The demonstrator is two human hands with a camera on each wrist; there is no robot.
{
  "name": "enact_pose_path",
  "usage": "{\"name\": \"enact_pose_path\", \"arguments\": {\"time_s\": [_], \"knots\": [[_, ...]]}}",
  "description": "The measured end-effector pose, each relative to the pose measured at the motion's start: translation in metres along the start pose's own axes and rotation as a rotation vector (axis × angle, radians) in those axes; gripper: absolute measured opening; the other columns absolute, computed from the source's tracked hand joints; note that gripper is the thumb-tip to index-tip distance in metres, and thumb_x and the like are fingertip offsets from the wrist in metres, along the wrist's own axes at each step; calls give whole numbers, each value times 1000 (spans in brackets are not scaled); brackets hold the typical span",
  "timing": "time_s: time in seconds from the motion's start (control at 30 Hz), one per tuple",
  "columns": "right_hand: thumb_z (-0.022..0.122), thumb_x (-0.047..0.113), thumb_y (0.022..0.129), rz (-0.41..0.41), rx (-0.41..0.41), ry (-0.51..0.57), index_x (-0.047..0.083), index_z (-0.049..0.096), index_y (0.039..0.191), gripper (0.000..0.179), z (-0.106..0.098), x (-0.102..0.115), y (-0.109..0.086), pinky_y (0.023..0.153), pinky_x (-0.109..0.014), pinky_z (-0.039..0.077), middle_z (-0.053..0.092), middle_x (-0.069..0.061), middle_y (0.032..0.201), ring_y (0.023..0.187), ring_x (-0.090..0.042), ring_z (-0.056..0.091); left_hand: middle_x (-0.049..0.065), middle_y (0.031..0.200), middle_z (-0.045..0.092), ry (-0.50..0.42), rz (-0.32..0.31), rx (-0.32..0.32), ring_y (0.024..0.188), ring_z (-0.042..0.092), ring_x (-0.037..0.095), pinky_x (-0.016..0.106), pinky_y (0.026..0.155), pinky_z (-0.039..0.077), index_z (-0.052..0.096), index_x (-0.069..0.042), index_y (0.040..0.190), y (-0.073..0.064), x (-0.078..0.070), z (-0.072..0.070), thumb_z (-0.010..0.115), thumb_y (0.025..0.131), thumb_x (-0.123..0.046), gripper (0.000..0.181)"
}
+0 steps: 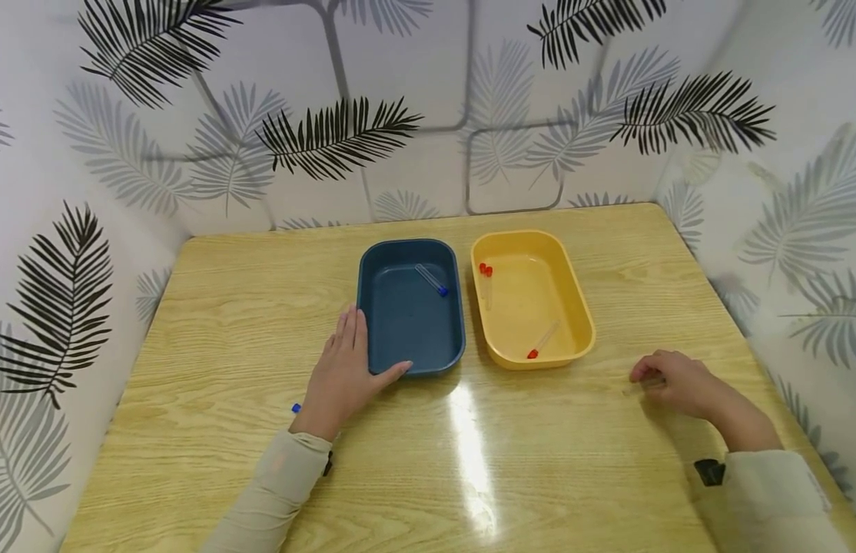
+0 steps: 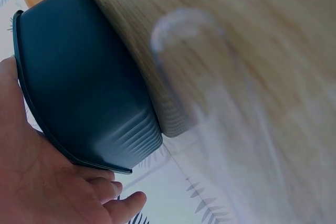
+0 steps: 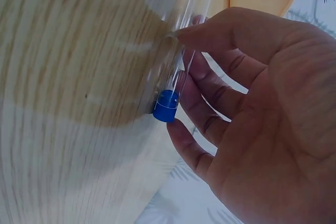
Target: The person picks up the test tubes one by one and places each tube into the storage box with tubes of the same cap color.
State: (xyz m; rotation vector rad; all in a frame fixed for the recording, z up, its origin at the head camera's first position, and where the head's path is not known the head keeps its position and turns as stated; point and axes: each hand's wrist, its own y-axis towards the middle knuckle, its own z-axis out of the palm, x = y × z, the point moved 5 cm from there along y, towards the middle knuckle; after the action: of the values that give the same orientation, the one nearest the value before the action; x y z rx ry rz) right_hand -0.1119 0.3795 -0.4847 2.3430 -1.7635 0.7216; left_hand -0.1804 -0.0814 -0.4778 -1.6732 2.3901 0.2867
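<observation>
On the table's right side, my right hand [image 1: 680, 384] pinches a clear test tube [image 3: 195, 11] with a blue cap between thumb and fingers, close above the wood. My left hand [image 1: 345, 369] rests against the near left corner of a dark blue tray [image 1: 416, 367], fingers along its left side and thumb at its near rim. One blue-capped tube [image 1: 431, 280] lies inside that tray. Another blue cap [image 1: 296, 408] shows beside my left wrist; the rest of that tube is mostly hidden in the head view. Its clear rounded end [image 2: 189, 35] looms large in the left wrist view.
A yellow tray [image 1: 582, 342] stands just right of the blue one and holds several red-capped tubes [image 1: 542, 340]. Both trays sit on a wood-grain table [image 1: 248, 307]. Leaf-patterned cloth [image 1: 414, 184] rises behind and beside the table.
</observation>
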Motion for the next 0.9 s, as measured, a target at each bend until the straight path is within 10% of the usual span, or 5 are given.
{"name": "enact_pose_path", "arguments": {"time_s": [0.9], "knots": [[64,5,79,113,42,142,4,57,90,13,8,-8,6,64,-29,43,55,1,79,72,-13,50,16,154,9,0,-6,1,141,6,27,47,109,21,10,1,148,0,0,0,35,76,-82,112]]}}
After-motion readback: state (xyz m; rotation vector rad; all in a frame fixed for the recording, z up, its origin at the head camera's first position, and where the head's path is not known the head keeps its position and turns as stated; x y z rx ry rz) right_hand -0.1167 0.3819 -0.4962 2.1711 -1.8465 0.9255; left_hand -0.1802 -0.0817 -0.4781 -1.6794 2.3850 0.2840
